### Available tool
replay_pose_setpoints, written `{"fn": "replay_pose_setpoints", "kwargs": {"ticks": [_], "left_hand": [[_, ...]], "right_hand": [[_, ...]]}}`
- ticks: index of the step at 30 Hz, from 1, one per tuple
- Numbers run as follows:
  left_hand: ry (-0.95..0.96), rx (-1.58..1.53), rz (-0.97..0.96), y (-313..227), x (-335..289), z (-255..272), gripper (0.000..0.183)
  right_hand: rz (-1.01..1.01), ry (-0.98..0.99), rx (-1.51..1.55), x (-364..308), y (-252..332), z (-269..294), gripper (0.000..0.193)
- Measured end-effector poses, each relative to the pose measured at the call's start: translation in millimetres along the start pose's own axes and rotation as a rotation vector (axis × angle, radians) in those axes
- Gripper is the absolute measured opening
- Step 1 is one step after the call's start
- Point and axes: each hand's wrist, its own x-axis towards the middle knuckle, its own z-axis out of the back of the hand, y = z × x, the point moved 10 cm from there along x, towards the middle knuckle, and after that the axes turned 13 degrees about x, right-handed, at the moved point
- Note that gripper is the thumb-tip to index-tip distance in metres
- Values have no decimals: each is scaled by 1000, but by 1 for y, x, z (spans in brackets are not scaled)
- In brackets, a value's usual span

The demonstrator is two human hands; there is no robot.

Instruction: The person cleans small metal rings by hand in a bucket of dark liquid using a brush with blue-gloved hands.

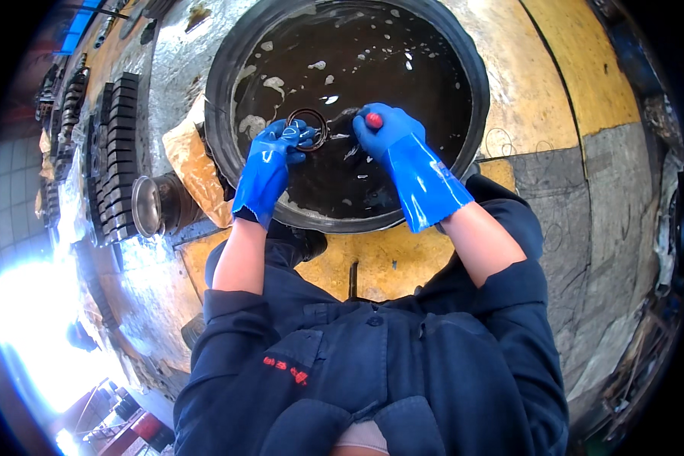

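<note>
Both my hands wear blue rubber gloves and are over a round black tub (479,99) of dark liquid. My left hand (281,140) is closed on a thin dark brown ring (325,131), holding it upright just above the liquid. To its right, my right hand (391,133) is wrapped round a tool with a red handle end (374,120). The tool's other end is hard to make out against the dark liquid, so its kind does not show. Pale foam patches (274,83) float on the surface.
Left of the tub lie crumpled brown paper (194,163) and a metal cylinder (150,205). Beyond them stand rows of dark ribbed metal parts (120,152). Worn yellow and grey floor plates (547,197) lie to the right. My legs straddle the tub's near side.
</note>
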Motion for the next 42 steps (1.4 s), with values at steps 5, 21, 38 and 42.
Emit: {"fn": "replay_pose_setpoints", "kwargs": {"ticks": [5, 21, 38, 42], "left_hand": [[99, -37, -26, -10, -1, -12, 36], [-17, 210, -185, -23, 4, -14, 48], [122, -10, -123, -2, 24, -22, 45], [-112, 554, -587, -54, 8, -33, 43]], "right_hand": [[784, 50, 130, -30, 83, -17, 19], [-356, 170, 367, 14, -39, -29, 39], [-280, 322, 246, -2, -4, -30, 40], [-83, 342, -554, -1, 22, -28, 34]]}}
